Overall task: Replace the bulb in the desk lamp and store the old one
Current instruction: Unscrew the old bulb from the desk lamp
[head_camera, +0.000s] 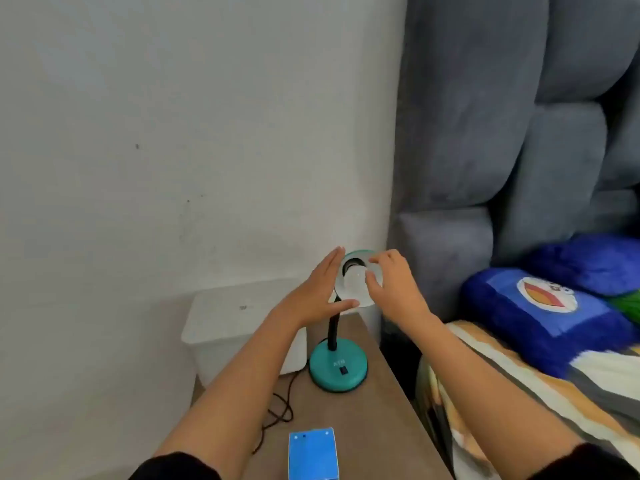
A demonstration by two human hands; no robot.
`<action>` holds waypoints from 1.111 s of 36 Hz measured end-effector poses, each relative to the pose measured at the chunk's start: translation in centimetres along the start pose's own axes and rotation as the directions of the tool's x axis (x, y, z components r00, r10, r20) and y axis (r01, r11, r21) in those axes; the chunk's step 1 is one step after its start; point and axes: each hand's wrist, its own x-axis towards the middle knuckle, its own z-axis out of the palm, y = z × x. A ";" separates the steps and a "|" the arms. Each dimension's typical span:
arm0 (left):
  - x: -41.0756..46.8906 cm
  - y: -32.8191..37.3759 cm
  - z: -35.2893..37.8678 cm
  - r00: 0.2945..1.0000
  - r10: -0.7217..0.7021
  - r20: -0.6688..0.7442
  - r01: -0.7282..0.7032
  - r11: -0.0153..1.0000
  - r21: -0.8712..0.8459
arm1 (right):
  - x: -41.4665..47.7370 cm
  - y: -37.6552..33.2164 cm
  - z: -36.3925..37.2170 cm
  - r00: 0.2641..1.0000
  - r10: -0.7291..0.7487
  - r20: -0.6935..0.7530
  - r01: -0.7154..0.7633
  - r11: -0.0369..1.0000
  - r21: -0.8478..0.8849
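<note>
Two hands at the lamp head, logged from my remote seat.

1. Left hand: fingers straight and together, flat against the left side of the shade, thumb beneath it, bracing.
2. Right hand: fingers curled at the right of the bulb; blur stops me telling whether they grip it.
3. Bulb: seated in the tilted shade, above the teal base.
4. Blue box: on the table, nearest me.

Handling note: I judge it best to steady the shade, hold the glass lightly all round, and twist without bending the neck.
</note>
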 end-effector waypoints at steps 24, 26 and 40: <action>4.9 -4.3 2.7 0.986 0.133 -0.098 -0.143 0.984 -0.106 | 3.6 2.3 5.6 0.966 0.203 0.160 -0.205 0.979 -0.007; 4.8 -4.3 2.5 0.984 0.139 -0.109 -0.150 0.984 -0.097 | 3.5 2.3 5.8 0.970 0.172 0.174 -0.162 0.985 -0.065; 4.6 -4.2 2.6 0.987 0.134 -0.094 -0.141 0.988 -0.065 | 2.9 2.9 5.4 0.970 0.179 0.166 -0.177 0.984 -0.024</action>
